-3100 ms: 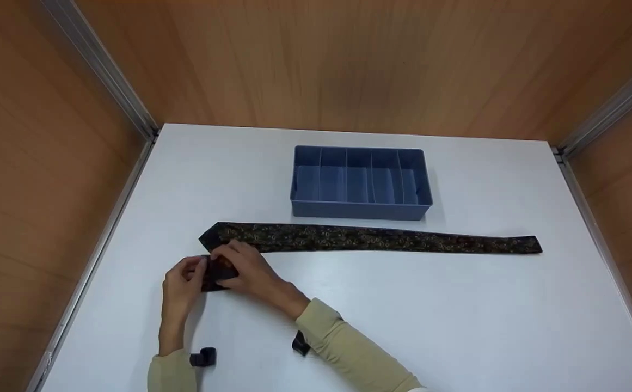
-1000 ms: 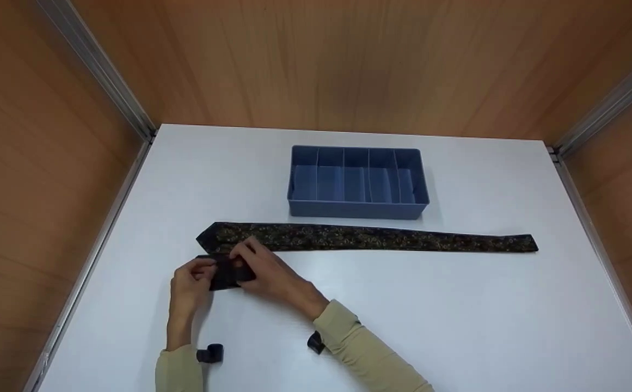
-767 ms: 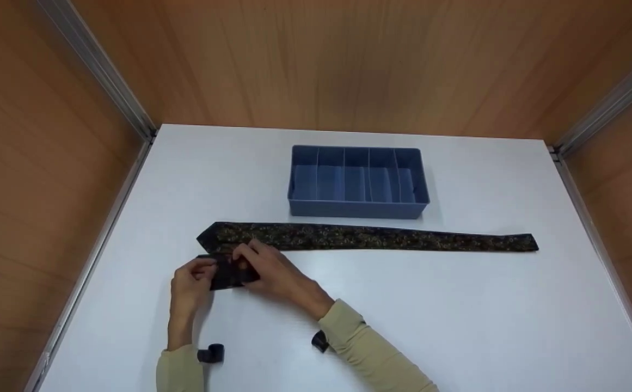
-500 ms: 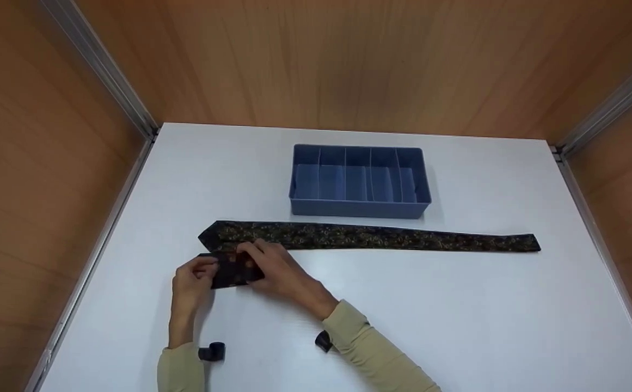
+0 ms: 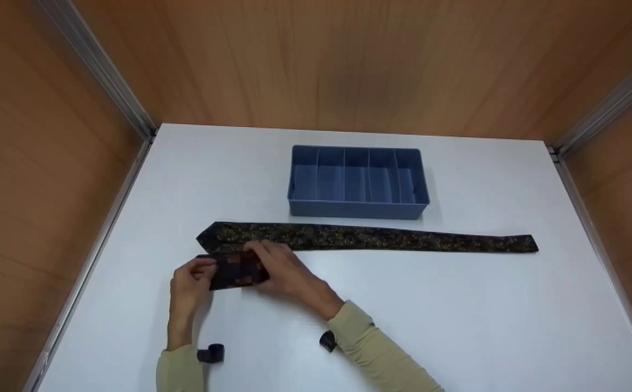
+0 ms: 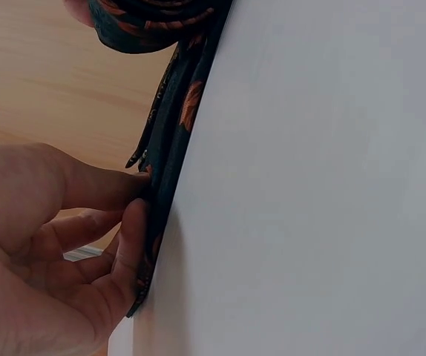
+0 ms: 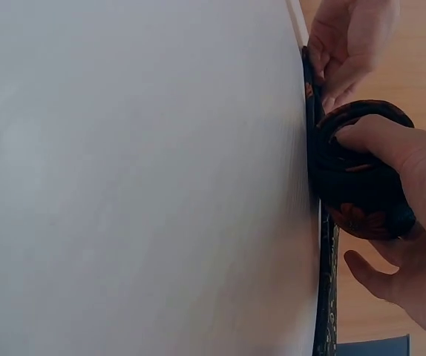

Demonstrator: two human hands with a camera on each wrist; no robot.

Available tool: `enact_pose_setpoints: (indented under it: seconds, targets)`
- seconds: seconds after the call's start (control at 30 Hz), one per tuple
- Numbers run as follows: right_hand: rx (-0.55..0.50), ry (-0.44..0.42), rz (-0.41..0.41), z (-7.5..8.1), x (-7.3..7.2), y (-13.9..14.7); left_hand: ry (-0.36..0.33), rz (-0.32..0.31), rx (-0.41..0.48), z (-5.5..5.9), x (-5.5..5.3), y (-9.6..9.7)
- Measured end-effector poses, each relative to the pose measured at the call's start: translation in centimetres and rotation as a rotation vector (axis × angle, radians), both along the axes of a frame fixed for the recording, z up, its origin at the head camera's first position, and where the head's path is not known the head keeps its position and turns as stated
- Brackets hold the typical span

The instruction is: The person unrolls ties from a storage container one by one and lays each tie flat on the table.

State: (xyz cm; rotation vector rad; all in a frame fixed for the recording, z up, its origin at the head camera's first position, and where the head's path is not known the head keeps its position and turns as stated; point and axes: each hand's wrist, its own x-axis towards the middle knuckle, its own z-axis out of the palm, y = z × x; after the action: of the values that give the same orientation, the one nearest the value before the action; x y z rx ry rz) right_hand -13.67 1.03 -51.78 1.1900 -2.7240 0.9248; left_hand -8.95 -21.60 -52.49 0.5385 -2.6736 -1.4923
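Observation:
A dark necktie with orange flowers [image 5: 227, 275] lies partly flat on the table at the left, its other part wound into a roll [image 7: 358, 200]. At its left end my left hand [image 5: 186, 288] pinches the fabric between thumb and fingers, plain in the left wrist view. My right hand [image 5: 289, 275] grips the roll, the thumb tucked into its coiled centre in the right wrist view. Just behind, a second necktie [image 5: 370, 238], dark with small gold figures, is stretched out lengthwise with its pointed tip at the left. The roll's far side is hidden by my right hand.
Behind the stretched necktie stands a blue compartment box [image 5: 359, 210] with several upright dividers. Wooden panels [image 5: 316, 65] wall the white table [image 5: 457, 316] at the back and sides. Small black wrist cameras [image 5: 215, 353] show beside the sleeves.
My right hand has moved right with the roll, and a longer flat stretch of the flowered necktie shows between my hands. My left hand keeps its pinch, after a slight early shift right.

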Motion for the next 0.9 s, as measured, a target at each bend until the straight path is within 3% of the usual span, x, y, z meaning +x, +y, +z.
enact_pose_setpoints:
  seconds: [0.53, 0.9]
  targets:
    - [0.045, -0.069, -0.019, 0.4, 0.1, 1.3, -0.019, -0.001, 0.019, 0.1, -0.1, 0.1]
    - [0.021, -0.106, 0.017, 0.3, -0.3, 2.7, -0.036, -0.008, -0.001, 0.3, 0.0, 0.1]
